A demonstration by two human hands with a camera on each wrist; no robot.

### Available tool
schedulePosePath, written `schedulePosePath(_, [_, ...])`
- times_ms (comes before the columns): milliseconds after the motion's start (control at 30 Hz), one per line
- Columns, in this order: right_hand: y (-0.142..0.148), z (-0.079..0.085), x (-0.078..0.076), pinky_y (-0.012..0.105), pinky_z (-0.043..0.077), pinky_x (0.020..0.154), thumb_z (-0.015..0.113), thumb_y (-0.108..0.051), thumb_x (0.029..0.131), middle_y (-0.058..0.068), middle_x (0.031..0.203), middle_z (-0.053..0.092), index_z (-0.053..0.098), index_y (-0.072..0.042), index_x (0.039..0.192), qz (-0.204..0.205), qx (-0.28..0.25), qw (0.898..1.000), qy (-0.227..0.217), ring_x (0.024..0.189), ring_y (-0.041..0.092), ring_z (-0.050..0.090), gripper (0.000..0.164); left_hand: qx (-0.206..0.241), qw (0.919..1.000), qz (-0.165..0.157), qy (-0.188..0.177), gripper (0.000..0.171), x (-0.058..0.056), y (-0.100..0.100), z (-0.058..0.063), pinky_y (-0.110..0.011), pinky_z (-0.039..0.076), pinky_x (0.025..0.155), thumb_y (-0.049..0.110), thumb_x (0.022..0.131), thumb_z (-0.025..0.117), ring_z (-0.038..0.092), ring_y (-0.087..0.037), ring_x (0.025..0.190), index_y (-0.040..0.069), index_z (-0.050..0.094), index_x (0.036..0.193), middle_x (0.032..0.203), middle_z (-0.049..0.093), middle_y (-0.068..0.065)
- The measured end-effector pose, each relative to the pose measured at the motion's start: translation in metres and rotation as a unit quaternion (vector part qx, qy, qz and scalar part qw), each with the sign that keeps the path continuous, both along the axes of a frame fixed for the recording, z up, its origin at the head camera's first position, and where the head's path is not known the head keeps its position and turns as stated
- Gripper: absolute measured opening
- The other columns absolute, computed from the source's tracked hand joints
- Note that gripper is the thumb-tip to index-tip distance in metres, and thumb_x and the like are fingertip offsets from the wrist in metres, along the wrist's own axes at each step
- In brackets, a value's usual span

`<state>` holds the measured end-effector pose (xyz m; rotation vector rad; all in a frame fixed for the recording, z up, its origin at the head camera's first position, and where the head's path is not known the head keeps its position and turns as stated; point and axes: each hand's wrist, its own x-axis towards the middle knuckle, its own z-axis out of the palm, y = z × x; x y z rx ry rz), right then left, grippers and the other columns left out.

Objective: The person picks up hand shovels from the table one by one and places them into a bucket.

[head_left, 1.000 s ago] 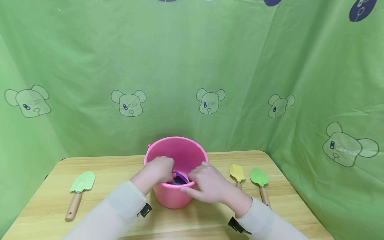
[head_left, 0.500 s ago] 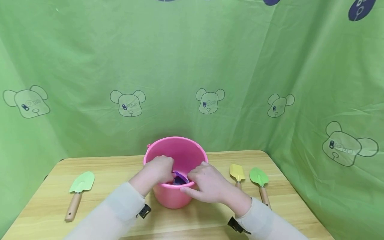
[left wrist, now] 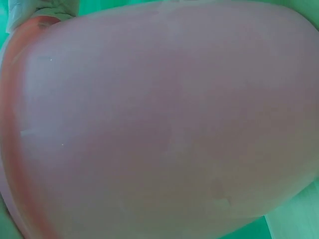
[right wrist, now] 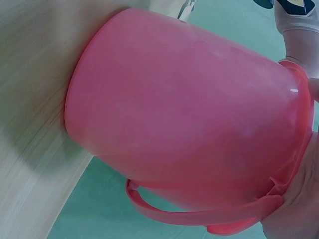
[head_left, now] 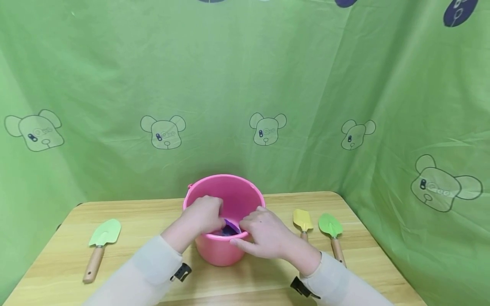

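Observation:
A pink bucket stands upright on the table, its mouth toward me. My left hand reaches over the near-left rim, its fingertips hidden inside. Close by the left thumb, in the bucket, shows a dark thing with a purple edge; I cannot tell if the left hand holds it. My right hand grips the near-right rim, thumb outside and the other fingers inside. Pink bucket wall fills most of the left wrist view. In the right wrist view the bucket's handle hangs along its side.
A pale green trowel with a wooden handle lies left of the bucket on the wooden table. To the right lie a yellow shovel, partly behind the right arm, and a green trowel. Green cloth hangs behind and at the sides.
My left hand and forearm have shifted slightly up and to the left, the fingers still inside the bucket. The right hand and the bucket stay in place.

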<state>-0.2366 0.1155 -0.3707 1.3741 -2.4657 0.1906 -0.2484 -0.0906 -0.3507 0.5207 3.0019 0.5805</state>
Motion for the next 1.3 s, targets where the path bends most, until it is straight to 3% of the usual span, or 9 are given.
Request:
schedulePosePath(333, [0.001, -0.001, -0.001, 0.027, 0.030, 0.065, 0.038, -0.061, 0.090, -0.016, 0.059, 0.037, 0.038, -0.026, 0.064, 0.004, -0.001, 1.000, 0.006, 0.057, 0.003, 0.034, 0.043, 0.067, 0.9929, 0.057, 0.080, 0.015, 0.010, -0.009, 0.003, -0.031, 0.045, 0.066, 0.024, 0.076, 0.063, 0.051, -0.011, 0.071, 0.020, 0.056, 0.087, 0.078, 0.055, 0.007])
schedulePosePath(433, [0.000, 0.000, -0.001, 0.026, 0.030, 0.065, 0.037, -0.061, 0.090, -0.017, 0.060, 0.038, 0.038, -0.027, 0.065, 0.008, -0.003, 1.000, 0.007, 0.057, 0.003, 0.035, 0.042, 0.078, 0.9893, 0.065, 0.105, 0.016, 0.014, -0.017, 0.007, -0.033, 0.047, 0.071, 0.025, 0.076, 0.063, 0.052, -0.012, 0.076, 0.020, 0.057, 0.090, 0.082, 0.056, 0.006])
schedulePosePath(833, [0.001, 0.001, 0.001, 0.027, 0.031, 0.066, 0.037, -0.062, 0.090, -0.017, 0.060, 0.037, 0.039, -0.027, 0.064, 0.001, 0.002, 1.000, 0.002, 0.057, 0.003, 0.035, 0.043, 0.099, 0.9777, 0.076, 0.169, 0.018, 0.030, -0.048, 0.015, -0.035, 0.046, 0.069, 0.025, 0.079, 0.063, 0.050, -0.015, 0.080, 0.016, 0.060, 0.095, 0.086, 0.058, 0.002])
schedulePosePath(1000, [0.001, 0.002, 0.002, 0.027, 0.031, 0.067, 0.037, -0.062, 0.090, -0.017, 0.060, 0.038, 0.039, -0.027, 0.064, -0.007, 0.006, 1.000, -0.006, 0.057, 0.004, 0.035, 0.044, 0.100, 0.9723, 0.090, 0.191, 0.021, 0.037, -0.058, 0.011, -0.035, 0.045, 0.068, 0.025, 0.079, 0.062, 0.048, -0.016, 0.081, 0.015, 0.059, 0.097, 0.086, 0.057, 0.002])
schedulePosePath(1300, [0.000, 0.002, 0.002, 0.027, 0.031, 0.066, 0.038, -0.061, 0.090, -0.017, 0.060, 0.037, 0.039, -0.027, 0.065, 0.000, 0.003, 1.000, -0.004, 0.057, 0.003, 0.035, 0.042, 0.101, 0.9631, 0.121, 0.218, 0.024, 0.049, -0.076, 0.000, -0.045, 0.048, 0.077, 0.030, 0.083, 0.061, 0.052, -0.023, 0.097, 0.015, 0.059, 0.103, 0.102, 0.060, -0.002])
